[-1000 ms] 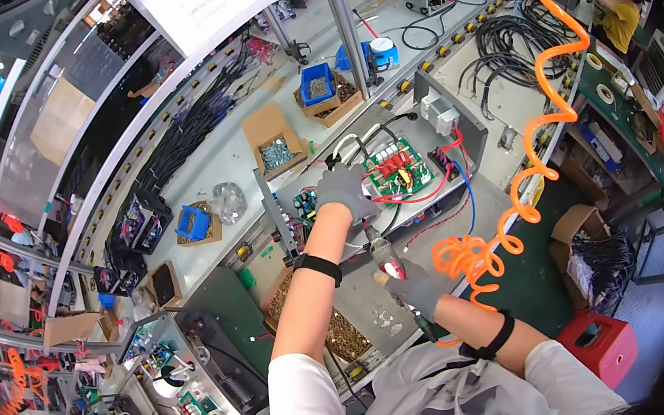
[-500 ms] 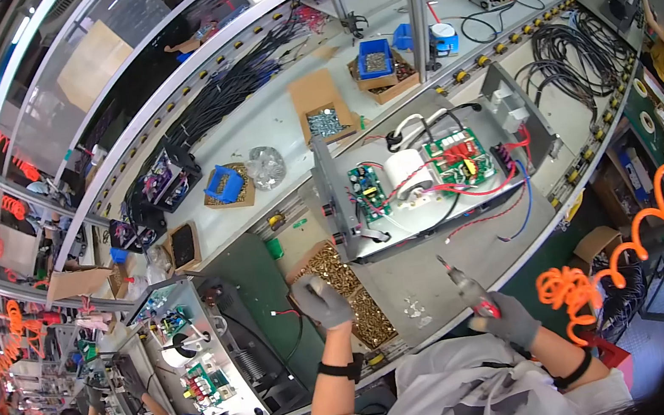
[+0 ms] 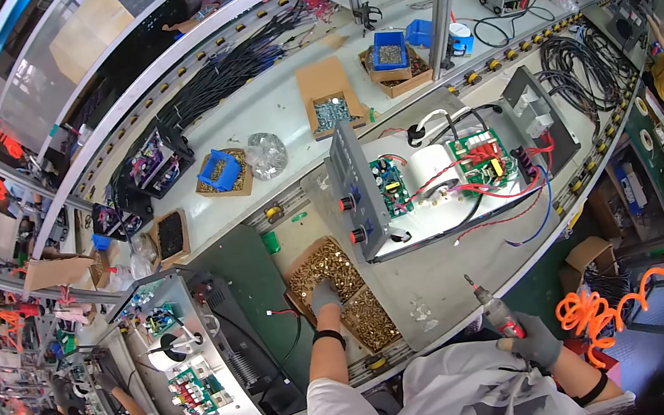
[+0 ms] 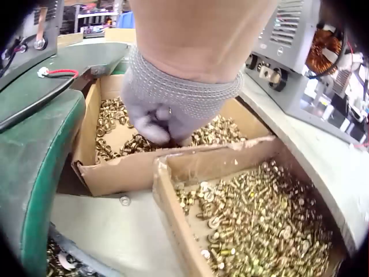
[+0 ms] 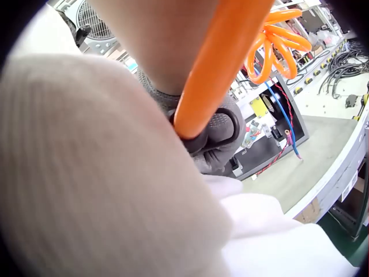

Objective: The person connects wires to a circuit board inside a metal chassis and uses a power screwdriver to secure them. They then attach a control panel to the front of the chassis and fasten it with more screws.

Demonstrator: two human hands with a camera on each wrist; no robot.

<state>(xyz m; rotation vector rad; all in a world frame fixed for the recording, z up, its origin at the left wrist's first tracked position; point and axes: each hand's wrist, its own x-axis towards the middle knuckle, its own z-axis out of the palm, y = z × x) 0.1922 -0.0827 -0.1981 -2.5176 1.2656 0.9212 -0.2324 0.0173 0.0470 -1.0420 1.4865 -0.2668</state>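
Observation:
My gloved left hand (image 3: 325, 297) reaches down into a cardboard box (image 4: 127, 173) of small brass-coloured screws (image 3: 330, 263). In the left wrist view the fingers of that hand (image 4: 170, 112) bend down among the screws, their tips hidden. A second box (image 4: 179, 222) of screws adjoins it. On the right, my gloved right hand (image 3: 537, 342) grips a power screwdriver (image 3: 498, 313), its bit pointing up and left, away from the metal chassis (image 3: 405, 235). In the right wrist view an orange air hose (image 5: 216, 69) runs by the right hand (image 5: 216, 135).
The chassis holds green circuit boards (image 3: 486, 160) and a white coil (image 3: 432, 168), with loose red and blue wires at its right. Another opened unit (image 3: 231, 394) stands at left. Behind are a box of silver screws (image 3: 332, 113) and blue bins (image 3: 389, 51). A coiled orange hose (image 3: 586, 315) hangs at right.
My left hand has left the chassis and moved down and left into the screw box. The right hand has drawn the screwdriver away from the chassis, down and right, still gripping it.

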